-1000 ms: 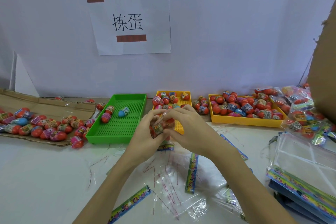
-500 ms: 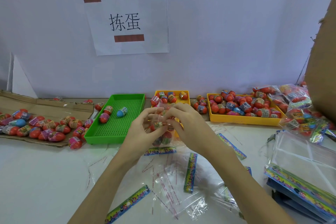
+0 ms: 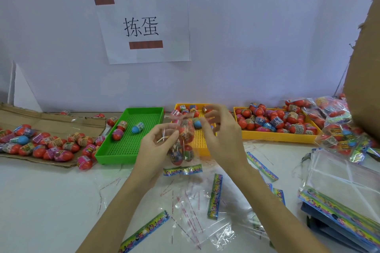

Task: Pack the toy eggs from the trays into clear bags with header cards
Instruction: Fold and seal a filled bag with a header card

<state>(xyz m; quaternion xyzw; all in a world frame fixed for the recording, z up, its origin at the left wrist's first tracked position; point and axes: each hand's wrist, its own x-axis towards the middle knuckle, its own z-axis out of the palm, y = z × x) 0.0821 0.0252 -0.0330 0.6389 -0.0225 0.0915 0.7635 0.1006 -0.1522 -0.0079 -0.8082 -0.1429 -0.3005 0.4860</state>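
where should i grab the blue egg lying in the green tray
Pinch the blue egg across its short width, at the labelled band, coming straight down from above. It lies on its side on the open floor of the green tray, apart from the two red eggs, so fingers probably fit on both flanks.

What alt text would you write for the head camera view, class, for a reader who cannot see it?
A person's left hand pinches a clear bag of toy eggs held above a white table, while the blurred right hand hovers at its top. Behind stand a green tray with three eggs and two yellow trays, the far right yellow tray heaped.
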